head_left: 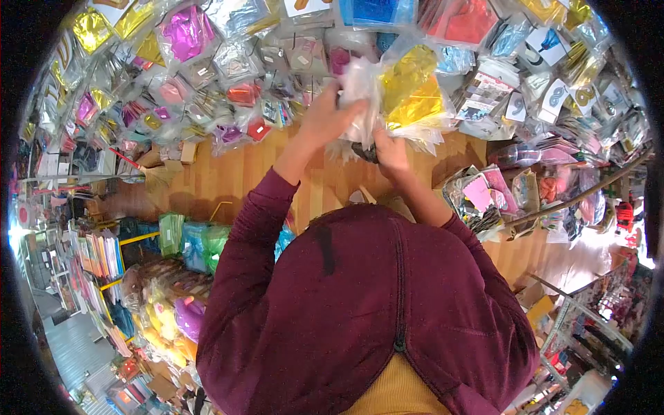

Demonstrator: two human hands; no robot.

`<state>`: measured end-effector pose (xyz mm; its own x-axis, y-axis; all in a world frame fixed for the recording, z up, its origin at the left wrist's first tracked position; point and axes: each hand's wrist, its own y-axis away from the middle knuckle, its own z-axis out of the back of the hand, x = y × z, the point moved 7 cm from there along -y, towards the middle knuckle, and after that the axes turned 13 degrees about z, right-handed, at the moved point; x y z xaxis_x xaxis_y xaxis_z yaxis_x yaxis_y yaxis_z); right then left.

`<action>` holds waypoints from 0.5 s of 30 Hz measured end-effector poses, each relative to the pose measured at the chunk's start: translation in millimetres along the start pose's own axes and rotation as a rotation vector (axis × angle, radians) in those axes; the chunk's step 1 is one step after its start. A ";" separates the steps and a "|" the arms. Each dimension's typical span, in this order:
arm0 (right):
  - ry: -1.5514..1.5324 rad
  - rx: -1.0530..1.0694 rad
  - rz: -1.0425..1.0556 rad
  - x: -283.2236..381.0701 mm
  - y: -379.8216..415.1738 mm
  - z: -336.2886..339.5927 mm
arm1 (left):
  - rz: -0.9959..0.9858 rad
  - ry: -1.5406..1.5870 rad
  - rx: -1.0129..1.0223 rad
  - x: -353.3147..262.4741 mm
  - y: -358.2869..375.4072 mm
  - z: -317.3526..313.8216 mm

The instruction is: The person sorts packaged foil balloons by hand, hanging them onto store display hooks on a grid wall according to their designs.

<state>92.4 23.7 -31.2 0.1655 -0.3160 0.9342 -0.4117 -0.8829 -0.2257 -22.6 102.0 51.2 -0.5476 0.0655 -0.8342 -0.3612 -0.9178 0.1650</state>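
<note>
My left hand (328,117) is closed on the crumpled side of a clear plastic bag (361,86), its thumb pointing right across the film. Lower and to the right, my right hand (391,151) grips the gathered bottom of the same bundle of plastic bags. Shiny yellow-gold foil packets (415,93) show through the film to the right of my fingers. Below the bundle, between my hands, is a small dark item (364,152) that I cannot make out. Both hands are held in front of the display of hanging bags.
Rows of bagged foil items hang ahead, among them a pink packet (187,33), a blue packet (377,12) and a red packet (460,21). Open boxes with pink cards (478,194) stand on the wooden floor (228,173) at right. A broom (160,181) lies left.
</note>
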 end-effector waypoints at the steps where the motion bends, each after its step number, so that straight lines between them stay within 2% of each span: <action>1: -0.045 0.023 -0.097 -5.2 -1.1 1.7 | 0.000 0.287 0.032 11.7 -3.1 -1.3; 2: -0.088 0.044 -0.195 -9.5 -0.5 4.6 | -0.003 0.286 0.037 27.8 -7.1 -6.7; 3: -0.086 0.037 -0.195 -5.5 -1.1 13.2 | 0.028 0.388 -0.009 49.0 -11.0 -7.8; 5: -0.402 0.167 -0.561 -11.0 12.3 15.3 | 0.057 0.496 -0.055 56.5 -10.8 -6.9; 6: -0.396 0.169 -0.559 -5.2 13.7 24.8 | 0.034 0.656 -0.057 49.7 -3.8 -2.7; 7: -0.226 0.337 -0.471 5.0 16.4 29.7 | 0.011 0.816 -0.062 45.6 0.9 1.5; 8: -0.054 0.504 -0.379 14.4 17.3 34.3 | 0.011 0.823 -0.068 45.2 2.0 3.9; 9: -0.049 0.514 -0.380 21.6 12.7 46.4 | -0.032 0.881 -0.050 43.6 2.8 7.7; 11: 0.069 0.292 -0.274 48.4 -5.6 79.0 | -0.064 0.939 -0.032 42.9 4.8 9.9; 12: 0.032 0.070 -0.226 79.8 -19.4 79.1 | -0.021 1.022 -0.012 45.9 4.3 7.6; 13: -0.027 -0.033 -0.150 101.3 -34.1 78.0 | 0.022 1.103 0.012 48.6 2.8 3.9; 14: -0.029 -0.048 0.014 119.6 -48.8 76.4 | 0.024 1.103 0.022 51.6 -1.2 -0.4; 15: 0.098 0.003 0.253 143.2 -62.0 65.9 | 0.000 1.161 0.080 55.1 -7.3 -7.4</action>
<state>200.6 10.3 98.3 -0.0302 -0.4916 0.8703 -0.4266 -0.7811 -0.4560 -44.5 109.5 0.1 0.4583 -0.3711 -0.8076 -0.4308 -0.8875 0.1634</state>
